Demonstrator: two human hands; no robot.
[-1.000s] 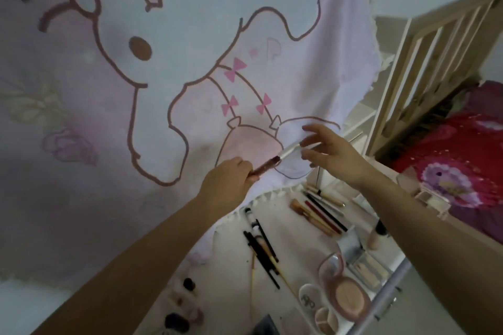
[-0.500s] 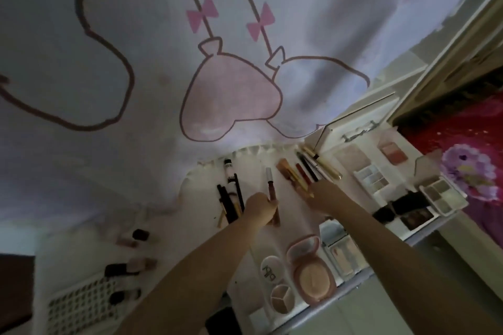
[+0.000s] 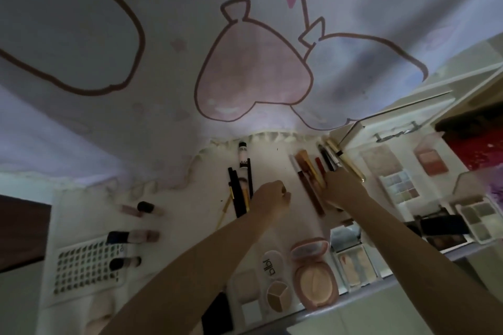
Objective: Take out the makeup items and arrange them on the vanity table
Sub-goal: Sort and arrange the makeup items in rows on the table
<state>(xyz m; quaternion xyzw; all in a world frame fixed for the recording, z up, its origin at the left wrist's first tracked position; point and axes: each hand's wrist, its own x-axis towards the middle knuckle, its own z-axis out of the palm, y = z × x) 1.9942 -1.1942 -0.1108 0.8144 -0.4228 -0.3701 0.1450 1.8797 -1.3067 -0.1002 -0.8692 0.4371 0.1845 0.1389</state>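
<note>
Since 0.5 s ago, tube (image 3: 310, 193) laid on surface (image 3: 190, 204); left hand (image 3: 269, 196) curled, empty; right hand (image 3: 340, 187) grip unclear.

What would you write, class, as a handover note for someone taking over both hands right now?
Left hand: fingers curled, holding nothing, over bare table between the black pencils and the brown tube.
Right hand: resting on the row of brushes; its fingers are hidden.
Done: pencils, brushes, palettes and the pink compact lie laid out.
Left: straighten the brown tube; anything unpacked is out of view.
</note>
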